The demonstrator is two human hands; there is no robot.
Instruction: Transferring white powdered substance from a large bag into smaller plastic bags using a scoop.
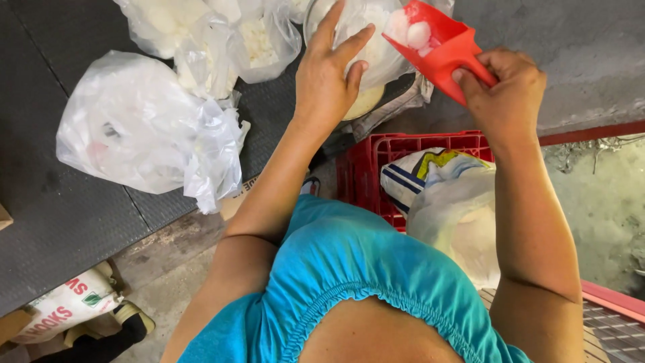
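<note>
The right hand (507, 87) is clamped around the handle of a red plastic scoop (440, 44), thumb pressed on the near side and fingers curled over the far side. The scoop rises up and to the left from that hand, its open mouth tilted toward the other hand, and a few white lumps (411, 30) sit inside its bowl.

Just left of the scoop, the left hand (328, 77) has its fingers spread apart and laid against a clear plastic bag (376, 47) that holds more white material. The palm rests on the near wall of the bag, fingertips pointing up along it, and the scoop's mouth is touching or almost touching the bag's upper right side. I cannot tell whether this hand pinches the plastic or only steadies it.

Farther left of the left hand, several more clear bags of white pieces (222, 33) lie on the dark ribbed surface (67, 222), and nearer the person a large crumpled clear bag (144, 124) lies on the same surface.

Below the right hand, toward the body, a red plastic crate (366, 175) holds a pale woven sack (457, 208) with blue and yellow printing. The person wears a turquoise top (349, 269).
</note>
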